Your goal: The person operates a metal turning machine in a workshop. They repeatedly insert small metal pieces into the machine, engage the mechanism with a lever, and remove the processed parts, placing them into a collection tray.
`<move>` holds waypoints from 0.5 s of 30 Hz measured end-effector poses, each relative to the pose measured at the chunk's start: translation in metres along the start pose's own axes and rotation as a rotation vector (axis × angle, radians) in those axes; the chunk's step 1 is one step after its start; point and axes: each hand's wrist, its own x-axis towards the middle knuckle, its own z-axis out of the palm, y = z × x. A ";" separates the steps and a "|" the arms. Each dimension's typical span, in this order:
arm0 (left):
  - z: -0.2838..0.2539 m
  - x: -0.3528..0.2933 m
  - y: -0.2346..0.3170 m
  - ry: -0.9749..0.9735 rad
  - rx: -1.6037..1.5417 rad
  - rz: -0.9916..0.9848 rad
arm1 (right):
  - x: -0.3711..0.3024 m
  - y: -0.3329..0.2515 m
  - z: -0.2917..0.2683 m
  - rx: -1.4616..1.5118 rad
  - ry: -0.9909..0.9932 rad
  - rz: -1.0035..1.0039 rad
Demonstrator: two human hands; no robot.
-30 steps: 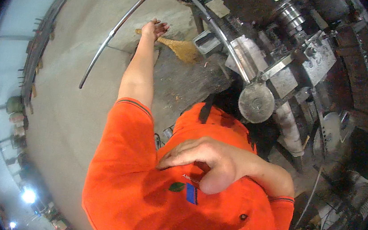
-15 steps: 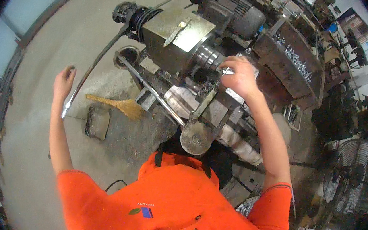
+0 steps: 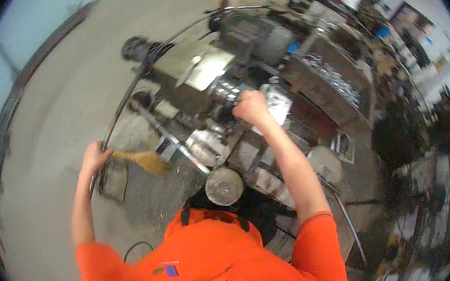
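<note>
Machine (image 3: 190, 94) with long lever (image 3: 126, 100).
Left hand (image 3: 97, 157): fingers clamped on the lever. Right hand (image 3: 251, 108): fingers curled beside the shaft (image 3: 224, 91); whether gripping, cannot tell.

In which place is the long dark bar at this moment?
The long bar is in the left part of the head view, slanting down past the left of the machine to the left hand, with the yellow broom just right of that hand.

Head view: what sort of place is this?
Probably a metalworking shop: a grimy machine with a shiny spindle, a motor, and a bin heaped with small, shiny, metal-looking parts.
</note>
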 end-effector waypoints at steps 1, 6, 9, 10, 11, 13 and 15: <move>-0.006 0.012 0.003 -0.073 -0.030 0.026 | -0.003 0.003 -0.011 0.003 0.020 0.012; 0.013 0.060 0.021 -0.298 -0.732 -0.071 | -0.016 0.070 -0.083 0.012 0.091 0.184; 0.017 0.060 0.021 -0.202 -0.794 0.070 | -0.023 0.119 -0.108 -0.034 0.370 0.189; 0.017 0.058 0.023 -0.192 -0.825 0.064 | -0.031 0.123 -0.117 0.021 0.430 0.216; 0.017 0.054 0.024 -0.181 -0.855 0.051 | -0.038 0.124 -0.121 0.042 0.468 0.192; 0.016 0.047 0.027 -0.135 -0.843 0.044 | -0.058 0.123 -0.120 0.086 0.541 0.147; 0.016 0.044 0.035 -0.070 -0.760 0.070 | -0.088 0.130 -0.107 0.148 0.522 0.131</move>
